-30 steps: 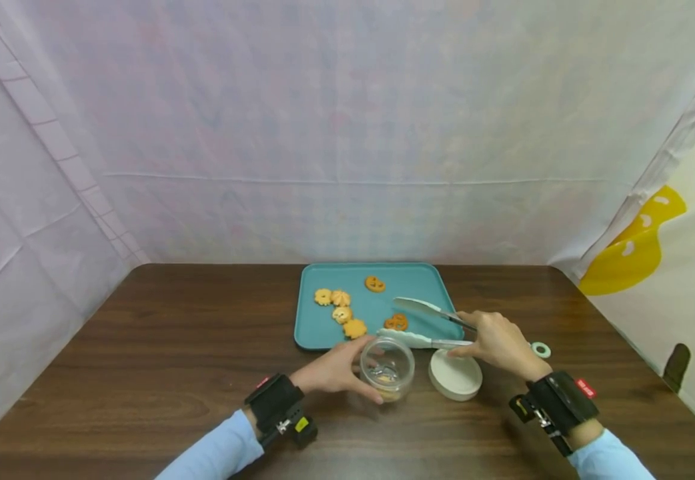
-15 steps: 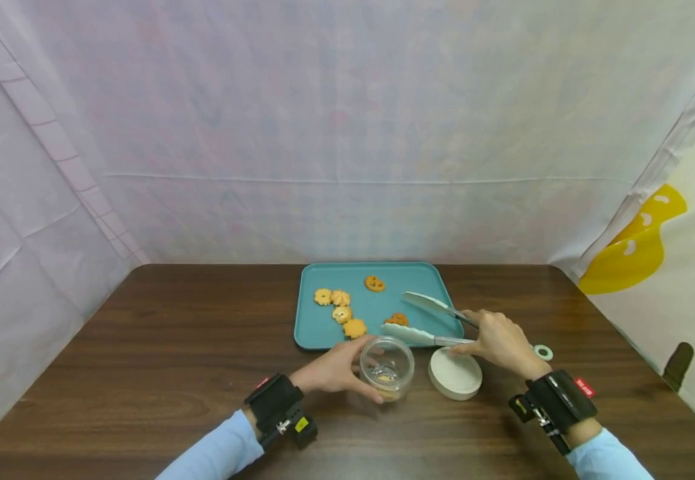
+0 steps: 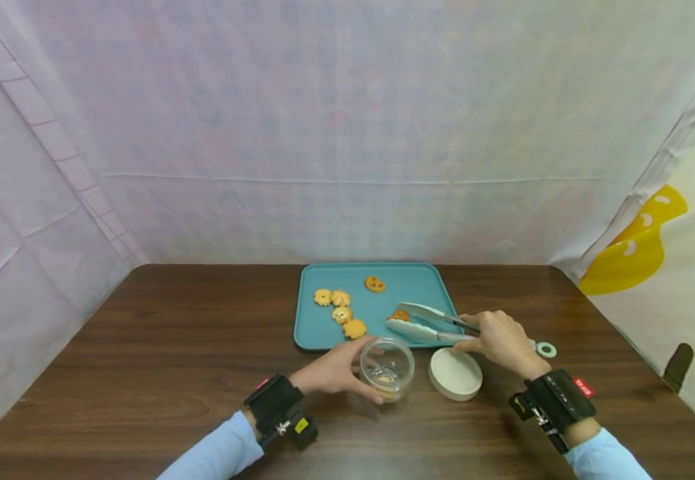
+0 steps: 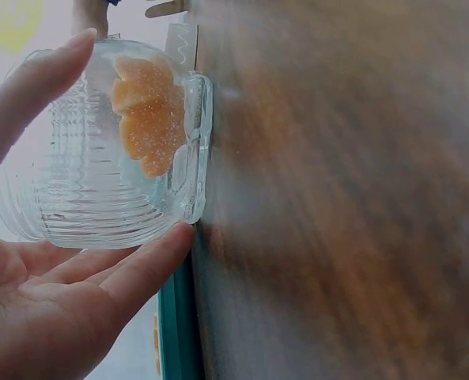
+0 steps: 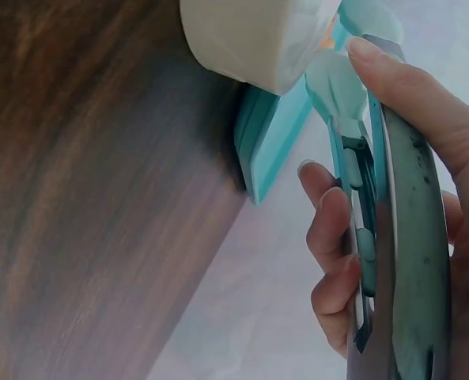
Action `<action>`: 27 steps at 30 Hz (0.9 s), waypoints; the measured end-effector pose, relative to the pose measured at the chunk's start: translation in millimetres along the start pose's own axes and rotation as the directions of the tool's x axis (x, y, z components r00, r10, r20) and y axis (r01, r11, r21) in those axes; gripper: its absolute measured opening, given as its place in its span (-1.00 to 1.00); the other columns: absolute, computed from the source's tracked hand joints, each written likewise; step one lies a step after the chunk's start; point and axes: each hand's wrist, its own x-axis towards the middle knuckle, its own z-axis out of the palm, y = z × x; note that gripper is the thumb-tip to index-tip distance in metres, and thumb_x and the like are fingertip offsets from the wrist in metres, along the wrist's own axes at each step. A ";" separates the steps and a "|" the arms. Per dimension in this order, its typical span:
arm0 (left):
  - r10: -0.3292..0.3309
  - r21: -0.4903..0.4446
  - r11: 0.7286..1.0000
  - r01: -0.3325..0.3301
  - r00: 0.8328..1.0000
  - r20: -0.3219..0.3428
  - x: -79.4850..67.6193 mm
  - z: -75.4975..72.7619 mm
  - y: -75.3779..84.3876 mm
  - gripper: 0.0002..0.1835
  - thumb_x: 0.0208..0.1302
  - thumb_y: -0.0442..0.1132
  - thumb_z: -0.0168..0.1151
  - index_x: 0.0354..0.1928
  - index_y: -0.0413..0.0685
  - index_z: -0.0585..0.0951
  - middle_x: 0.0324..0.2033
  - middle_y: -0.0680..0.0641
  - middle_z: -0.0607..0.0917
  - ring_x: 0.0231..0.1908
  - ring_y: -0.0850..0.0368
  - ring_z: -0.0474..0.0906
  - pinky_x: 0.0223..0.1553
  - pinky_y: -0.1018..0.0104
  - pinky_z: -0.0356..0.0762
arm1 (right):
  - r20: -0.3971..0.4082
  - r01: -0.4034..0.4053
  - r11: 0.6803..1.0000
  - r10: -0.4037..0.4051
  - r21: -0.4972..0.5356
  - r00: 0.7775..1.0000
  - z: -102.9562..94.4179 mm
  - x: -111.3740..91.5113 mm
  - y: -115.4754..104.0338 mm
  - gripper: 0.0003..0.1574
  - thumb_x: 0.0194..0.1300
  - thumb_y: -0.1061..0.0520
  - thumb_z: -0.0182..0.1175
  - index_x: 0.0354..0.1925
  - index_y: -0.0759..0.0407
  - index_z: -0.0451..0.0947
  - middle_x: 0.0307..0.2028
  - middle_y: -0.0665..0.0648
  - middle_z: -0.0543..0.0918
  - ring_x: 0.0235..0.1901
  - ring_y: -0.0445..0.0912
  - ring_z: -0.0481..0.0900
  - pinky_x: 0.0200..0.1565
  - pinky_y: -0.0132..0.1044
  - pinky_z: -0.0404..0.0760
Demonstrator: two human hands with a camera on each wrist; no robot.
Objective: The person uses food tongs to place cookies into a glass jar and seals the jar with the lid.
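Observation:
My left hand (image 3: 334, 368) holds a clear jar (image 3: 387, 380) upright on the table, thumb on one side and fingers on the other. Through its glass, the left wrist view shows a golden cookie (image 4: 149, 115) at the bottom. Tongs (image 5: 416, 237) with pale green tips are gripped in my right hand (image 3: 497, 343), thumb along one arm and fingers curled round the other. Their parted tips lie over the teal tray (image 3: 419, 280), on either side of a pretzel-shaped cookie (image 3: 400, 315), which is partly hidden.
A white round lid (image 3: 455, 375) lies between the jar and my right wrist. Farther left on the tray are several pale cookies (image 3: 341, 315), and another pretzel-shaped cookie (image 3: 375, 284) lies near its back. A white curtain (image 3: 335, 133) hangs behind the wooden table (image 3: 203, 320).
The tongs have shifted slightly right, and their tips have drawn closer together around the nearer pretzel-shaped cookie. My left hand and the jar have stayed put.

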 end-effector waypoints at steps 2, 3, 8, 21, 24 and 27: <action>0.001 -0.004 1.000 -0.001 1.000 0.000 0.0 0.3 -0.5 -0.16 -0.15 -0.28 0.44 0.23 -0.05 0.24 0.13 -0.19 0.38 0.15 -0.05 0.30 0.03 0.33 0.43 | -0.010 0.004 1.000 -0.004 -0.002 1.000 0.5 -0.6 -0.2 -0.18 -0.26 -0.22 0.39 -0.08 0.26 0.57 -0.75 0.11 0.48 -0.76 -0.23 0.08 -0.74 -0.41 0.06; 0.001 -0.003 1.000 -0.001 1.000 -0.001 0.1 0.5 -0.6 -0.16 -0.16 -0.28 0.44 0.23 -0.05 0.24 0.13 -0.19 0.38 0.15 -0.05 0.30 0.04 0.33 0.43 | -0.016 0.006 1.000 -0.006 -0.005 1.000 0.8 -1.0 -0.3 -0.20 -0.26 -0.21 0.39 -0.09 0.25 0.58 -0.82 0.03 0.38 -0.77 -0.23 0.03 -0.74 -0.42 0.03; -0.006 -0.009 1.000 0.006 1.000 -0.005 -1.0 1.0 0.6 -0.15 -0.16 -0.30 0.44 0.23 -0.05 0.23 0.14 -0.20 0.38 0.15 -0.05 0.30 0.04 0.33 0.43 | -0.038 0.031 0.999 -0.031 -0.011 0.999 1.8 -3.2 -1.0 -0.27 -0.24 -0.17 0.40 -0.12 0.24 0.59 -0.90 -0.06 0.20 -0.77 -0.26 -0.10 -0.74 -0.44 -0.06; -0.005 -0.005 1.000 0.005 1.000 -0.005 -1.6 1.5 0.4 -0.17 -0.15 -0.30 0.43 0.22 -0.07 0.24 0.13 -0.20 0.38 0.15 -0.04 0.31 0.06 0.33 0.42 | -0.052 0.028 1.000 -0.028 0.003 0.998 3.6 -7.0 2.0 -0.31 -0.23 -0.16 0.39 -0.14 0.20 0.61 -0.86 -0.04 0.28 -0.76 -0.26 -0.05 -0.75 -0.45 -0.04; -0.002 -0.004 1.000 0.002 1.000 -0.007 -1.5 1.5 0.3 -0.17 -0.15 -0.30 0.43 0.22 -0.07 0.25 0.13 -0.19 0.38 0.15 -0.04 0.31 0.06 0.33 0.42 | -0.060 0.020 1.000 -0.020 0.004 0.998 2.6 -7.4 2.4 -0.32 -0.24 -0.18 0.39 -0.15 0.17 0.63 -0.77 0.05 0.47 -0.76 -0.24 0.05 -0.76 -0.43 0.03; -0.002 -0.009 1.000 0.002 1.000 -0.008 -1.4 1.4 0.2 -0.17 -0.15 -0.31 0.43 0.22 -0.06 0.24 0.13 -0.19 0.38 0.15 -0.04 0.31 0.05 0.33 0.42 | -0.073 0.016 1.000 -0.016 -0.001 0.997 1.3 -7.7 3.0 -0.32 -0.25 -0.20 0.39 -0.16 0.15 0.63 -0.65 0.10 0.58 -0.73 -0.21 0.16 -0.76 -0.39 0.10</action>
